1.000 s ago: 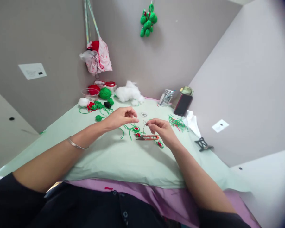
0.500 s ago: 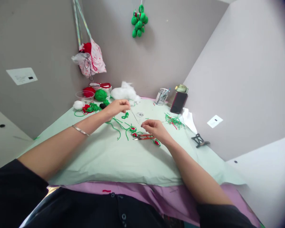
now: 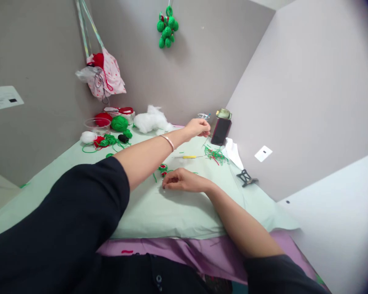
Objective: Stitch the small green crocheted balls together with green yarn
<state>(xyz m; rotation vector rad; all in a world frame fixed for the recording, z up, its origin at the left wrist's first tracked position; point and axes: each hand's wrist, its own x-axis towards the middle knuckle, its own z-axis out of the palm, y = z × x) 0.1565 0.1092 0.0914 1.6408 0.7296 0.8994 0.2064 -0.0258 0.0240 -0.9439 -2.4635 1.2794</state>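
Note:
My left hand (image 3: pixel 198 127) reaches far across the table with its fingers curled together, above and left of a heap of green and red yarn snippets (image 3: pixel 216 155). A faint thin line shows below its fingertips; what it holds is unclear. Nearer to me, my right hand (image 3: pixel 182 180) is pinched, low over the cloth, with a tiny dark thing at its fingertips. Just beyond it lie small red-and-green crocheted pieces (image 3: pixel 162 167), partly hidden by the hand. A slim tool with a yellow handle (image 3: pixel 189 157) rests between the two hands.
White stuffing (image 3: pixel 151 120), a green yarn ball (image 3: pixel 119 123) and a clear tub (image 3: pixel 97 130) stand back left. A phone (image 3: pixel 221 131), a white cloth (image 3: pixel 232 152) and a black clip (image 3: pixel 247 178) are right. Green crocheted pieces (image 3: pixel 167 30) hang on the wall.
My left hand has swung right, past the middle of the table. My right hand has come left and nearer to me. The yellow-handled tool now shows; the orange-handled snips are out of sight.

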